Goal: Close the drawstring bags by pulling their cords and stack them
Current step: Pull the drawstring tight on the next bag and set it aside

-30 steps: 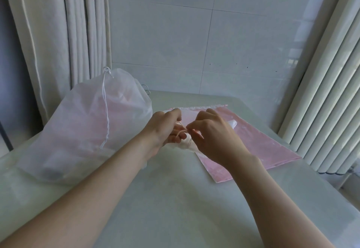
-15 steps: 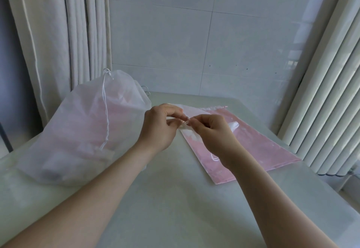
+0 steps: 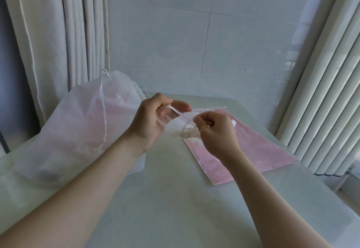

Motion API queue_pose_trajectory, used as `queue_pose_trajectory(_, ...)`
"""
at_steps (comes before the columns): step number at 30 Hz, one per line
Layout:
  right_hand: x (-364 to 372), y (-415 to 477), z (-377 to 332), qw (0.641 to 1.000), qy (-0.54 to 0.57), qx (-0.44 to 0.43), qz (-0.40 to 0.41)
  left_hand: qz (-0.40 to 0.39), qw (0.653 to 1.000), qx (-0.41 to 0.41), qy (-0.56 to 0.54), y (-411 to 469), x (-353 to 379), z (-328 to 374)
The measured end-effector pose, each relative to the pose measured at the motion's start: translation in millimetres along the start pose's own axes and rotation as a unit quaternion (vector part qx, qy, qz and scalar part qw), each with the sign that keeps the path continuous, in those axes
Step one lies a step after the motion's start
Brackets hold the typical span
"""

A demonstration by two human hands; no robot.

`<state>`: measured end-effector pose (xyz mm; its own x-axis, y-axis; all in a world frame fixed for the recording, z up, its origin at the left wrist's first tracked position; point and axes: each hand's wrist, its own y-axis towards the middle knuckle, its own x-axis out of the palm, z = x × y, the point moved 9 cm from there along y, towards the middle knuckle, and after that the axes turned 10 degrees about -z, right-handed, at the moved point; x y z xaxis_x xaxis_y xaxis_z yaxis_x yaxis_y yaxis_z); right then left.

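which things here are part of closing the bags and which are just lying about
Job: small sheer bag in the left hand; its cord, pinched by the right hand; flat pink bag on the table; large white drawstring bag, likely.
Just there: curtain; tiled wall.

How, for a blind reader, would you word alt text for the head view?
Above a pale table, the left hand holds a small sheer drawstring bag while the right hand pinches its cord. A flat pink bag lies on the table beneath, and a large white bag sits left.
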<state>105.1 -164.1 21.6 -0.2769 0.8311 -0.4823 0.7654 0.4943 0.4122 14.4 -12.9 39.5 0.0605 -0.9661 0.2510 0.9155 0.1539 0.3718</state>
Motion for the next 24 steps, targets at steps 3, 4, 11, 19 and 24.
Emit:
queue_pose_trajectory(3, 2.4, -2.2, -5.1, 0.998, -0.053, -0.020, -0.004, 0.005, 0.996, -0.026, -0.084, -1.2, 2.9, -1.9)
queue_pose_trajectory(4, 3.2, -2.6, -5.4, 0.998, -0.058, -0.023, -0.008, 0.017, 0.997, -0.038, -0.070, -0.3, 0.0, -4.4)
queue_pose_trajectory(11, 9.2, -4.9, -18.4, 0.982, -0.157, -0.092, -0.044, 0.043, 0.935, -0.054, 0.347, -2.4, -16.7, 4.5)
queue_pose_trajectory(19, -11.3, -6.9, -21.5, 0.926, -0.339, -0.159, 0.053, 0.014, 0.779, -0.083, 0.622, -4.6, -23.9, -1.9)
queue_pose_trajectory(24, -6.0, -4.9, -20.9, 0.949, -0.279, -0.143, 0.030, 0.007, 0.732, -0.064, 0.679, -1.3, -16.7, -10.6)
